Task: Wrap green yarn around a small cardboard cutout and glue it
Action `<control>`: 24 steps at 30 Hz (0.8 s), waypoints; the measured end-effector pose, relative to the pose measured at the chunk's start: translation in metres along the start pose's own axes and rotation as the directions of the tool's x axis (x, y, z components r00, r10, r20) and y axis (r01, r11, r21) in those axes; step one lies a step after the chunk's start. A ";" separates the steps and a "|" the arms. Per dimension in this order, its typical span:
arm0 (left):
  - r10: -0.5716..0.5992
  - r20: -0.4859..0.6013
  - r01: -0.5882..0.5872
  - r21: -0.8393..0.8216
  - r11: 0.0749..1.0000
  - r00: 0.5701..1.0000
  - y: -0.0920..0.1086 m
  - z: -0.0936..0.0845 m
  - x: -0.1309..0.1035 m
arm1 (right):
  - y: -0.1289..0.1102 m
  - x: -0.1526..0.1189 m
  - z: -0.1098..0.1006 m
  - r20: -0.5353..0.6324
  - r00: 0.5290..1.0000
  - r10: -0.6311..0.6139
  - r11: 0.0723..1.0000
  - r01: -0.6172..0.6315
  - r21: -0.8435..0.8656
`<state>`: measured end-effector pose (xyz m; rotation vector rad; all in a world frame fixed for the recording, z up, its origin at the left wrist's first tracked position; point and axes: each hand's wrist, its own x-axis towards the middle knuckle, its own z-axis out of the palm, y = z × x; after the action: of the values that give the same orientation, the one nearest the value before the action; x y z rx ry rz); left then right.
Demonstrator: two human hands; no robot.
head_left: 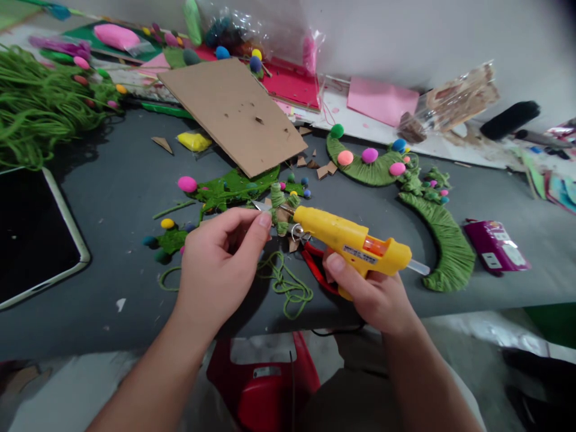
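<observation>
A yellow glue gun [342, 234] is gripped in my right hand [373, 294], its nozzle pointing left at a small green yarn-wrapped piece [278, 197]. My left hand [220, 258] is pinched at the left side of that piece; a small pointed tip shows above its fingers, but what the fingers hold is too hidden to name. Below the piece lies a loose tangle of green yarn [288, 288]. Red-handled scissors [317, 267] rest partly behind the glue gun. Brown cardboard shows between the yarn wraps.
Behind my hands lies a cardboard sheet [234, 114]. Green crescents [450, 240] with pompoms and a purple packet [497, 246] are at the right. A tablet [36, 234] and a green yarn pile [40, 108] are at the left. A red chair [270, 396] stands below the table edge.
</observation>
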<state>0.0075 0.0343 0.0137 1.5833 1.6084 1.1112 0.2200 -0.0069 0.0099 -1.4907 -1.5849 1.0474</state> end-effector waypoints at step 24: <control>-0.022 -0.012 0.022 0.002 1.000 1.000 -0.002 0.000 0.000 | 0.002 -0.003 0.003 -0.058 0.998 0.038 0.993 -0.031 0.116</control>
<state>0.0064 0.0348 0.0120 1.5591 1.6314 1.1093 0.2179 -0.0097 0.0071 -1.4635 -1.4371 1.0844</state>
